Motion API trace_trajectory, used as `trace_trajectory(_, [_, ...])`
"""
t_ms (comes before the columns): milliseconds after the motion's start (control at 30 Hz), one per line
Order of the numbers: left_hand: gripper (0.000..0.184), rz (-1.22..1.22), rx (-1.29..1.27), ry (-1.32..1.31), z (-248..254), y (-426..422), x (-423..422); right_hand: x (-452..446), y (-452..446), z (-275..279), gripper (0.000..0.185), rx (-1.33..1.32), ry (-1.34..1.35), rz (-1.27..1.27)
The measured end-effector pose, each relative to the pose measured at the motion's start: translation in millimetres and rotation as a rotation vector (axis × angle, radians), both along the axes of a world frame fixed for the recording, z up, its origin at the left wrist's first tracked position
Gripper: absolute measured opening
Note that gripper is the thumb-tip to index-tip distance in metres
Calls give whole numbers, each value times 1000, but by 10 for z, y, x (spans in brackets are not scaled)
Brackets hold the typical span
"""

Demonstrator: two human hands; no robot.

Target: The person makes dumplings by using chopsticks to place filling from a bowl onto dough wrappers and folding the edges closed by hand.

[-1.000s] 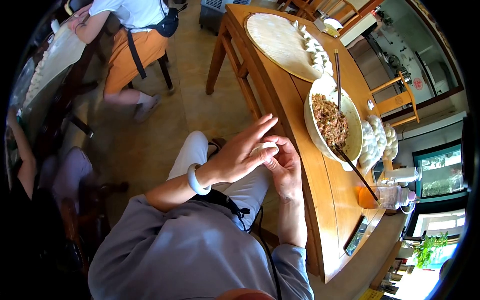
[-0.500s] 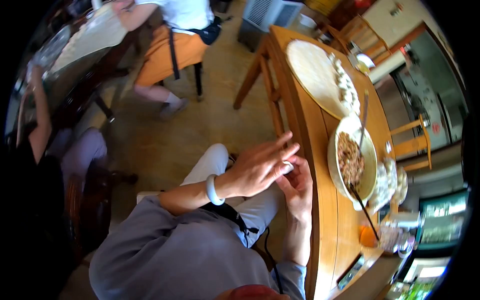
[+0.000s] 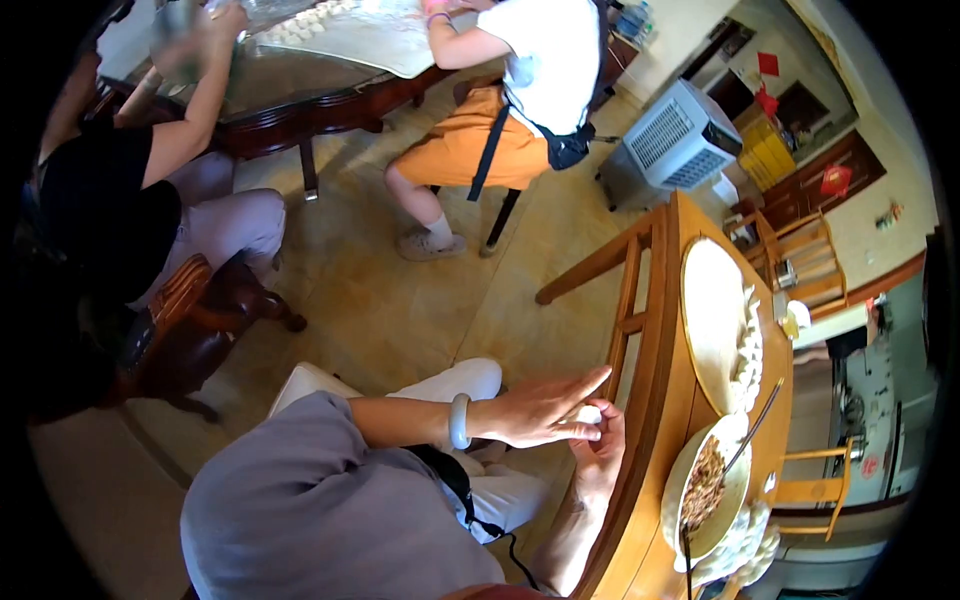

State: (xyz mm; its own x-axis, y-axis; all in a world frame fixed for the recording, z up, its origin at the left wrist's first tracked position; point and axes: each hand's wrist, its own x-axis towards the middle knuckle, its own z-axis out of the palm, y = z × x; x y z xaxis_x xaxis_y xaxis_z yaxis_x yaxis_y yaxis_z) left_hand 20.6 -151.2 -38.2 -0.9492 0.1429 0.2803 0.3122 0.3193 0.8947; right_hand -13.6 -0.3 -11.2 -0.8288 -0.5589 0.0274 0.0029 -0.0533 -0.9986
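A small white dumpling is between my two hands, partly hidden by fingers. My left hand, with a pale bangle at the wrist, pinches it with the thumb while other fingers stretch out past it. From the other side, my right hand grips the dumpling with bent fingers. Both hands are above my lap, beside the wooden table's edge. On that table a large bowl holds minced filling and dark chopsticks. Beyond it lies a round floured board with a row of dumplings along its right side.
Bags of white round items are beside the bowl. Across the floor, a person in orange shorts and one in a black top sit at a dark table with rows of dumplings. An air cooler stands behind.
My view has swung up and to the right, bringing more of the other table and the cooler into sight. Both hands still hold the dumpling together.
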Motion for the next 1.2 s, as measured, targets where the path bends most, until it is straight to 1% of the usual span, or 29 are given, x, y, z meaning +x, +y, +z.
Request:
trace_trajectory(33, [86, -20, 100, 0, -70, -1, -34, -24, -12, -8, 41, -3, -25, 13])
trace_trajectory(67, [88, -54, 211, -51, -79, -30, -42, -52, -38, -49, 41, -13, -15, 10])
trace_trajectory(133, [87, -43, 418, -124, -142, -27, -66, -44, -160, -23, 39, -65, -6, 23])
trace_trajectory(200, [82, -90, 644, -296, -160, -49, -51, -72, -188, -118, 34, 106, 156, -23])
trace_trajectory(233, [77, -148, 890, -444, -139, -66, -19, -78, -213, -155, 32, 188, 240, -52])
trace_trajectory(267, [70, -166, 1029, -506, -104, -98, 2, -67, -221, -163, 30, 292, 325, -74])
trace_trajectory(333, [65, -249, 1227, -526, -235, -116, -18, 0, -296, -42, 25, 498, 501, -113])
trace_trajectory(367, [62, -276, 1254, -551, -279, -125, -17, 24, -325, 8, 20, 494, 598, -115])
trace_trajectory(467, [56, -353, 1342, -574, -284, -155, 7, -2, -265, 7, 19, 518, 922, -96])
trace_trajectory(500, [54, -373, 1370, -553, -247, -150, 25, 12, -265, 53, 21, 530, 919, -96])
trace_trajectory(533, [53, -388, 1395, -528, -230, -155, 38, -17, -232, 18, 21, 537, 972, -103])
trace_trajectory(567, [52, -367, 1410, -545, -257, -145, 27, -29, -229, -10, 21, 523, 985, -124])
trace_trajectory(600, [53, -322, 1425, -576, -168, -161, 57, -26, -232, -10, 22, 517, 996, -140])
trace_trajectory(633, [53, -389, 1426, -549, -186, -167, 40, -10, -247, 16, 23, 515, 1000, -137])
trace_trajectory(667, [53, -459, 1428, -522, -208, -171, 31, -6, -225, 10, 30, 499, 1008, -109])
trace_trajectory(700, [54, -435, 1427, -518, -116, -186, 70, 7, -232, 21, 35, 492, 1015, -116])
trace_trajectory(833, [57, -357, 1461, -706, -85, -140, 79, -6, -201, 21, 51, 547, 1038, -48])
trace_trajectory(933, [57, -483, 1401, -656, -159, -93, 72, 5, -211, 39, 55, 591, 1032, 52])
trace_trajectory(967, [56, -475, 1366, -655, -180, -82, 69, -10, -199, 37, 55, 648, 1088, 80])
trace_trajectory(1067, [54, -488, 1300, -666, -139, -116, 108, -7, -216, 90, 54, 677, 1123, 177])
trace_trajectory(1100, [53, -509, 1239, -672, -94, -148, 131, -6, -215, 88, 54, 681, 1132, 191])
trace_trajectory(1200, [53, -516, 1206, -685, -121, -133, 148, 9, -205, 79, 53, 691, 1142, 222])
